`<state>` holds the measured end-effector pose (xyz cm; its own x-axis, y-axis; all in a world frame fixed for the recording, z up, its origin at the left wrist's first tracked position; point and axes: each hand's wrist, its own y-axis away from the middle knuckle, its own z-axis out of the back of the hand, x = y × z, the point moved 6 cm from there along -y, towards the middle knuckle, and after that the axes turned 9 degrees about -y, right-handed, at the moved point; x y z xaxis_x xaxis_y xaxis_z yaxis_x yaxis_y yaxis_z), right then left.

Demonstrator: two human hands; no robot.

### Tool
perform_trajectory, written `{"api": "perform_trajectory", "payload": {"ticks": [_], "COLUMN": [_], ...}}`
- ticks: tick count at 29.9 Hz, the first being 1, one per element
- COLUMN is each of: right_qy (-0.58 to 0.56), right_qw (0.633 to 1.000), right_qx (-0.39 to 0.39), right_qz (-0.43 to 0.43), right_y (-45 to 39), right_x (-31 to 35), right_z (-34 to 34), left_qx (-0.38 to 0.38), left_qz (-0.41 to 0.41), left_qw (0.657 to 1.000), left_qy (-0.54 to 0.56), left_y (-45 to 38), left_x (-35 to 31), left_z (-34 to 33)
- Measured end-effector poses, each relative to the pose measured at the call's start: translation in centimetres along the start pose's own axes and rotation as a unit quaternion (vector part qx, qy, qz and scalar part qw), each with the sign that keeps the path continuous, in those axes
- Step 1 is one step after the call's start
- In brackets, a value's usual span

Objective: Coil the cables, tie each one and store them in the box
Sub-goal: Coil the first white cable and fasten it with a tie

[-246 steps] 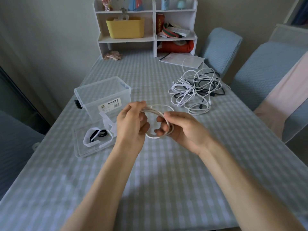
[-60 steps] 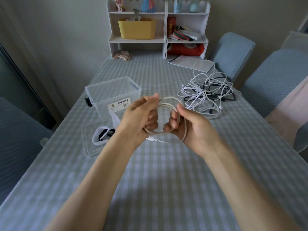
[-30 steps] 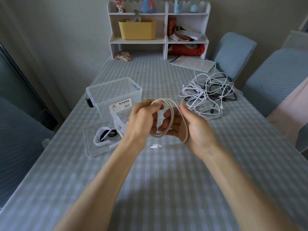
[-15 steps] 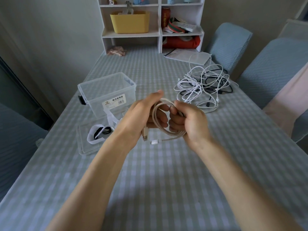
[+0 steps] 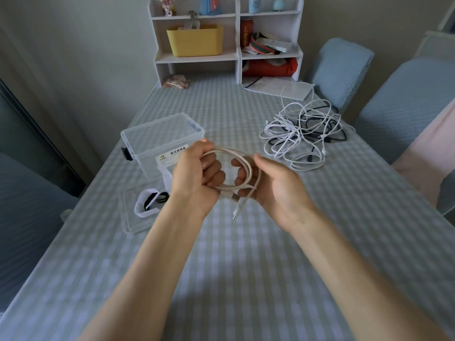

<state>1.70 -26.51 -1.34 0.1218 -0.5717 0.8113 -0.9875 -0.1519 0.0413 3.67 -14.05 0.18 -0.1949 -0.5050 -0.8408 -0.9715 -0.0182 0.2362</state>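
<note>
A coiled white cable [image 5: 242, 159] hangs in the air above the middle of the table, held by both hands. My left hand [image 5: 195, 174] grips the coil's left side, with a USB plug poking out under its fingers. My right hand [image 5: 275, 187] holds the right side, fingers curled through the loop. The cable's small plug end [image 5: 236, 212] dangles below the coil. Behind my left hand stands the clear plastic box [image 5: 162, 141], open at the top. A tangle of white and black cables [image 5: 302, 134] lies at the right rear.
The box's clear lid [image 5: 130, 212] lies flat at the left and carries white and black ties [image 5: 150, 200]. A white shelf unit [image 5: 226, 38] with a yellow bin stands at the far end, papers [image 5: 278, 87] lie near it, and blue chairs [image 5: 403, 102] line the right side.
The loose tail has been drawn into the coil, and both plug ends now sit at its bottom. My hands stayed on the coil, turning it flatter toward me.
</note>
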Motion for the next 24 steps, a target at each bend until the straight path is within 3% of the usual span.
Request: {"api": "perform_trajectory", "payload": {"ticks": [4, 8, 10, 14, 18, 24], "right_qy": [-0.010, 0.131, 0.166, 0.103, 0.190, 0.263], "right_qw": [0.999, 0.989, 0.983, 0.993, 0.978, 0.963], "right_qx": [-0.013, -0.002, 0.002, -0.021, -0.045, 0.034], "right_qz": [0.027, 0.071, 0.073, 0.058, 0.072, 0.047], "right_y": [-0.3, -0.1, 0.0, 0.0, 0.1, 0.4], "right_x": [-0.5, -1.0, -1.2, -0.5, 0.3, -1.4], "right_z": [-0.1, -0.2, -0.4, -0.1, 0.6, -0.6], "left_qx": [-0.048, -0.083, -0.083, -0.078, -0.072, -0.119], "left_qz": [0.010, 0.010, 0.010, 0.003, -0.001, 0.006], "left_qw": [0.994, 0.981, 0.981, 0.987, 0.988, 0.966], "left_qy": [0.101, 0.173, 0.175, 0.138, 0.139, 0.230], "left_y": [-0.7, -0.9, -0.9, -0.9, -0.7, -0.8], "left_x": [0.0, 0.0, 0.0, -0.3, -0.5, -0.3], "left_z": [1.3, 2.2, 2.3, 2.2, 1.9, 2.9]}}
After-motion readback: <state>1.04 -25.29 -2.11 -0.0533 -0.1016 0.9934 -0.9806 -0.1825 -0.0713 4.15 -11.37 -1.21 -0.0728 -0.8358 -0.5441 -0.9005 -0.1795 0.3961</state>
